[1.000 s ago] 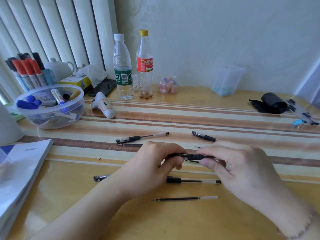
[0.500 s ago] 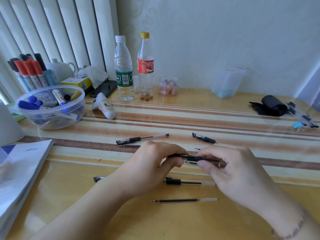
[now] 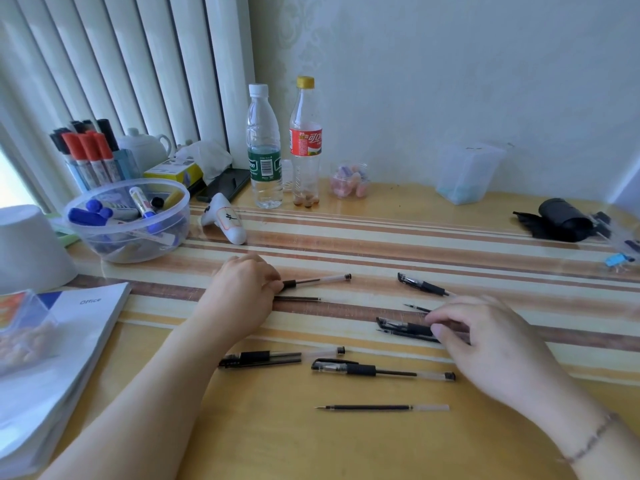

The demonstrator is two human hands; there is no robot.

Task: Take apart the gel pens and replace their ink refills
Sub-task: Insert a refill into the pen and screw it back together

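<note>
Several black gel pens and parts lie on the striped table [image 3: 381,237]. My left hand [image 3: 242,292] pinches the black grip end of a clear uncapped pen [image 3: 318,280] at the far left, with a thin refill [image 3: 299,299] just below it. My right hand [image 3: 491,344] has its thumb and fingers round the right end of a capped black pen [image 3: 403,329] that lies on the table. Nearer me lie a capped pen [image 3: 377,371], another pen [image 3: 263,358] and a loose refill [image 3: 381,407]. A pen front half [image 3: 420,285] and a small tip [image 3: 417,308] lie beyond my right hand.
A clear bowl of markers [image 3: 128,223] and a white cup [image 3: 31,247] stand at the left, above a stack of booklets [image 3: 59,358]. Two bottles [image 3: 265,150] stand at the back. A black roll [image 3: 561,220] lies far right.
My hands have parted. The left hand let go of the shared pen and reached up-left to the clear pen. The right hand lowered the capped pen onto the table.
</note>
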